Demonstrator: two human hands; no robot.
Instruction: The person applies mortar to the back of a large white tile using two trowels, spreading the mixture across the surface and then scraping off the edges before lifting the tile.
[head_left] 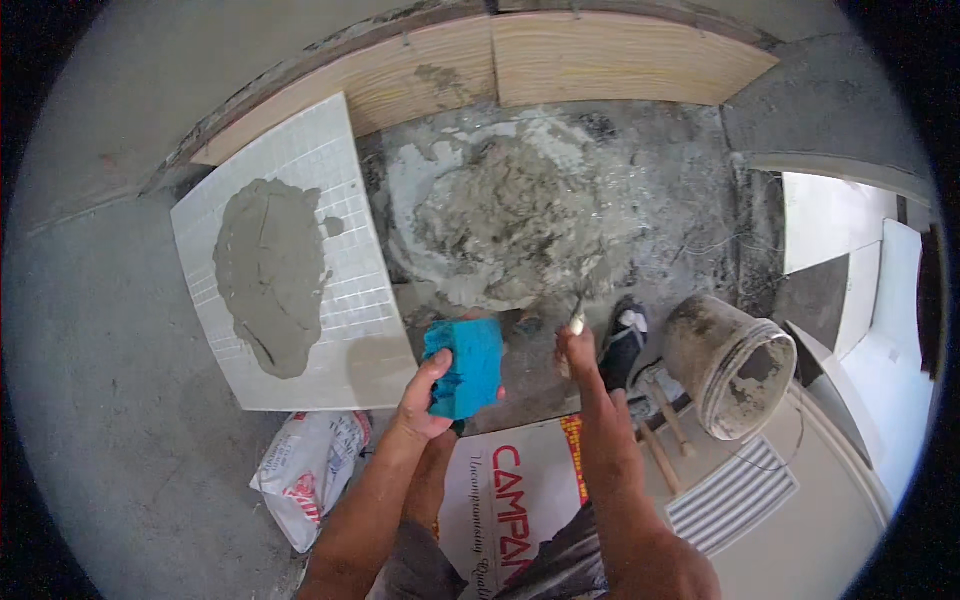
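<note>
My left hand [428, 390] is wrapped round a bright blue block [468, 365] with dark smudges, its thumb on the near side. The block is held above the near edge of a mortar heap. My right hand [576, 352] is closed on the pale handle of a trowel [577, 322], which points away from me at the near right side of the heap; its blade is hard to make out. Wet grey mortar [510, 215] lies piled on the floor ahead. More mortar [268, 265] is spread over the back of a large white tile [362, 300] on the left.
A mortar-stained bucket [715, 350] leans at the right, beside my shoe [626, 345] and wooden-handled tools [660, 460]. A white bag [312, 470] stands below the tile. Wood-grain boards [620, 58] line the far wall. A printed carton [505, 490] lies under me.
</note>
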